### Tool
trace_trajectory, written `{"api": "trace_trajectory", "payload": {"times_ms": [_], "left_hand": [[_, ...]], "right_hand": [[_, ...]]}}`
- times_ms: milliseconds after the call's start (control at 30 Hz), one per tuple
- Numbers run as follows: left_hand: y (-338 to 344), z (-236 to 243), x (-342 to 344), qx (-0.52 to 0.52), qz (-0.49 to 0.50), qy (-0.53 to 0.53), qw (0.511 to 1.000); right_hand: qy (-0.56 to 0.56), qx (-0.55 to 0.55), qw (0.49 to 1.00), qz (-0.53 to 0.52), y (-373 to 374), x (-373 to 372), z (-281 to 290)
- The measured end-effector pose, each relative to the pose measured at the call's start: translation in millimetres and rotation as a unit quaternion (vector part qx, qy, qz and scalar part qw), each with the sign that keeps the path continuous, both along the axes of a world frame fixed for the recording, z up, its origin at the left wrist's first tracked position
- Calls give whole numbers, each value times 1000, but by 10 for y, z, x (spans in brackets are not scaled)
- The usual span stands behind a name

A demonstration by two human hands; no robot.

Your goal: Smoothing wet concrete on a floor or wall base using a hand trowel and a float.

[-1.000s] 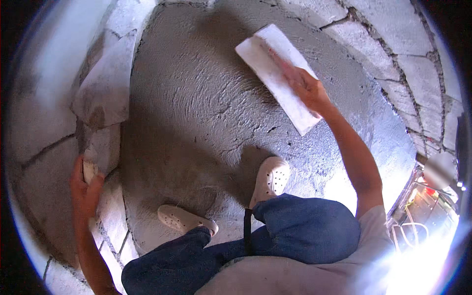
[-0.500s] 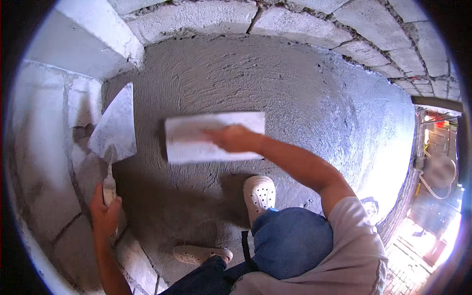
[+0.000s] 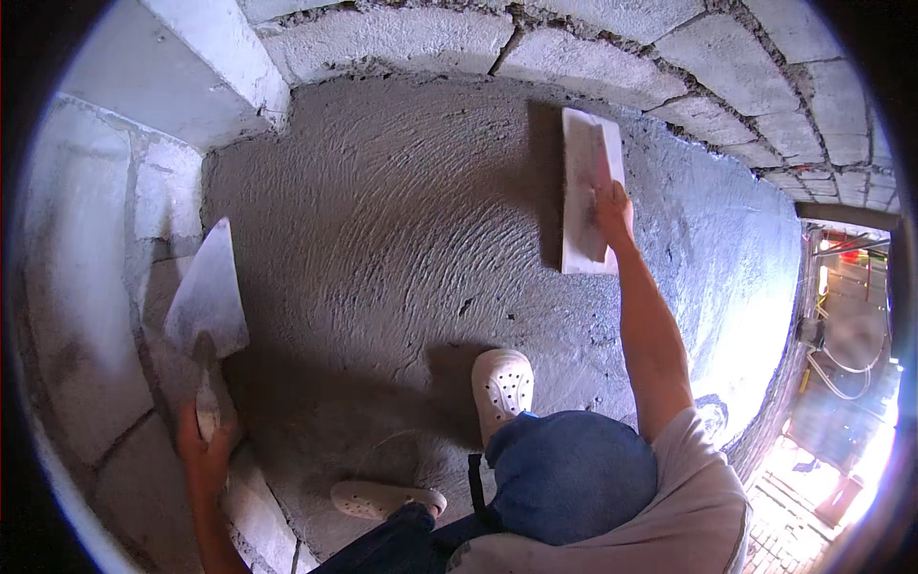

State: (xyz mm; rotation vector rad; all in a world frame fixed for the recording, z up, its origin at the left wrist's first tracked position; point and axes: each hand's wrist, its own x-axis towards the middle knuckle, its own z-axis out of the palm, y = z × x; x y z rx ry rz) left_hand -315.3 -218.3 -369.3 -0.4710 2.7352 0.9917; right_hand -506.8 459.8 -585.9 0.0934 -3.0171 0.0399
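Observation:
My right hand [image 3: 615,212] is closed round the handle of a pale rectangular plastering float [image 3: 580,191]. The float lies on the rough grey cement surface [image 3: 411,210], right of the middle, its long side pointing away from me. At the left, my left hand [image 3: 205,450] grips the handle of a pointed trowel [image 3: 208,297]. The trowel's triangular blade is raised, pointing away, in front of the block wall, with no mortar lump visible on it. Curved ridges mark the cement left of the float.
A concrete block wall [image 3: 402,40] bounds the far side, and another block wall [image 3: 81,258] the left. A pale ledge [image 3: 215,57] juts out at the far left corner. My clog-shod feet, one in a white clog [image 3: 501,385], are near. A bright opening with clutter lies right.
My right hand has swept the float to the right and away, turning it from crosswise to lengthwise. The trowel in my left hand has dropped slightly nearer to me.

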Motion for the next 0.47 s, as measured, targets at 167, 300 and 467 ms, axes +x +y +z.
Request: {"api": "trace_trajectory", "payload": {"times_ms": [167, 300, 467], "left_hand": [[-33, 140, -4, -5, -17, -98, 995], [472, 117, -400, 158, -10, -122, 980], [946, -38, -664, 401, 56, -16, 914]], "right_hand": [[-41, -339, 902, -265, -360, -19, 15], [-80, -335, 937, -62, -951, -17, 342], [-237, -673, 679, 172, -2489, 197, 849]]}}
